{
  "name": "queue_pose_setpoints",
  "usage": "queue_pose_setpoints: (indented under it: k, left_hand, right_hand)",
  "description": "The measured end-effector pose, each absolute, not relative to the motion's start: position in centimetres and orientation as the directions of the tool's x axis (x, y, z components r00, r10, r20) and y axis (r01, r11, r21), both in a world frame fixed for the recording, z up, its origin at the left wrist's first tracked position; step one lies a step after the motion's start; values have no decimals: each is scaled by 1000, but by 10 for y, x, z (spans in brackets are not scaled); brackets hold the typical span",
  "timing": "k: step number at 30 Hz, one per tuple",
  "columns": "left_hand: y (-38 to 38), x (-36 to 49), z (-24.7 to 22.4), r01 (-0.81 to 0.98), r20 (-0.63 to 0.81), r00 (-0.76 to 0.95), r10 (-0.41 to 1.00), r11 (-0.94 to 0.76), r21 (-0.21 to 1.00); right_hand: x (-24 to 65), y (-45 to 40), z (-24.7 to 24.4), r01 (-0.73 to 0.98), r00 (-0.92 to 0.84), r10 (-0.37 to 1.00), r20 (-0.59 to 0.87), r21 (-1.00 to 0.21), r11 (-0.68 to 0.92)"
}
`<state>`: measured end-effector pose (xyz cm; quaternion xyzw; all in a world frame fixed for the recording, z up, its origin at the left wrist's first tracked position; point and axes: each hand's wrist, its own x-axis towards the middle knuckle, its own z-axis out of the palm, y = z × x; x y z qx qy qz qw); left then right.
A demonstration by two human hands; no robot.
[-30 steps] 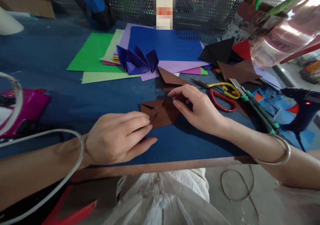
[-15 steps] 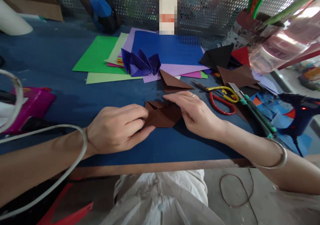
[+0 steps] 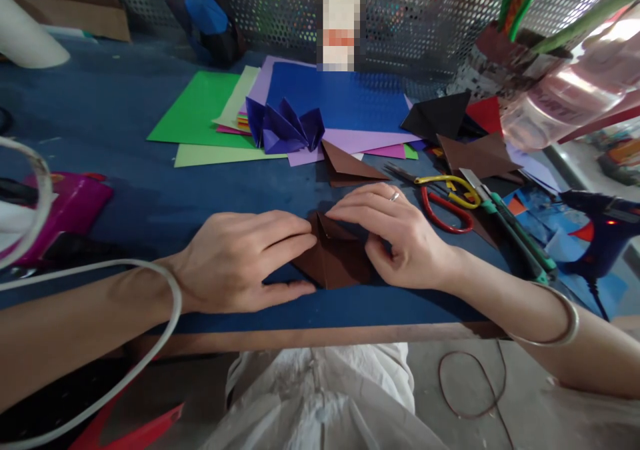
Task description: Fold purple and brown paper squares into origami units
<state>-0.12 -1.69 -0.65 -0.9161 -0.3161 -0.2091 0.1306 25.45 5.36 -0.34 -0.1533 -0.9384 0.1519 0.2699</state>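
Note:
A folded brown paper lies on the blue tabletop near its front edge, with a crease down its middle. My left hand rests on the paper's left side, fingers flat, thumb apart near the lower edge. On the right, my right hand touches the paper's upper right part with its fingertips; its thumb is bent at the paper's right side. Just behind lies another folded brown piece. The folded purple paper shape stands further back on the sheets.
Coloured sheets lie at the back. To the right are scissors, a green cutter, a glue gun and a clear bottle. A magenta object and a white cable are at left.
The brown paper has opened out or turned, its lower point now nearer the front edge. My left hand's fingers have straightened and moved right over it; my right thumb has bent inward.

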Motion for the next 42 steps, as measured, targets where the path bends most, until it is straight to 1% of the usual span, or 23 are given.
queue_pose_setpoints:
  k: [2,4,7,9,12,16,18,21,23,26,29,33,36,39,41,42]
  left_hand:
    - [-16,-1,-7,641,480,704,523,-759,-114]
    - [-15,-1,-8,653,495,694,523,-747,-124]
    - [-12,-1,-8,681,510,677,530,-715,-160]
    - [-10,-3,-8,692,511,672,537,-700,-174]
    - [-9,-7,-9,706,484,666,568,-690,-160]
    - [-9,-12,-14,715,449,658,604,-688,-123]
    - [-8,-12,-15,718,438,653,617,-689,-100]
    - [-10,-10,-13,711,447,652,612,-698,-81]
    - [-13,-7,-12,695,473,659,585,-715,-83]
    - [-22,-1,-10,666,502,668,549,-743,-74]
    - [-30,4,-12,640,515,660,547,-768,-5]
    - [-33,4,-15,623,504,652,566,-779,68]
    - [-33,2,-16,619,515,646,564,-781,79]
    - [-33,1,-16,596,517,654,552,-797,96]
    - [-34,1,-16,575,518,659,545,-809,119]
    - [-35,1,-16,566,517,663,542,-814,129]
  right_hand:
    - [255,53,-1,122,-832,306,462,-387,914]
    - [256,54,0,57,-866,250,432,-412,909]
    - [257,55,-3,43,-910,217,354,-439,898]
    - [257,55,-7,55,-921,212,327,-430,901]
    - [255,53,-12,101,-893,261,366,-403,910]
    - [256,52,-12,174,-829,358,429,-411,895]
    - [258,53,-12,159,-828,332,451,-379,912]
    - [260,56,-12,96,-853,201,481,-234,968]
    - [260,57,-13,58,-870,132,476,-166,984]
    - [260,59,-13,22,-881,95,463,-162,987]
    - [260,61,-12,-8,-888,76,454,-181,983]
    - [260,62,-11,-22,-887,65,458,-182,983]
    - [260,59,-10,-21,-882,57,467,-159,987]
    - [260,55,-8,16,-889,79,451,-142,990]
    - [260,54,-8,46,-886,121,447,-175,983]
    - [260,54,-8,60,-881,151,448,-212,976]
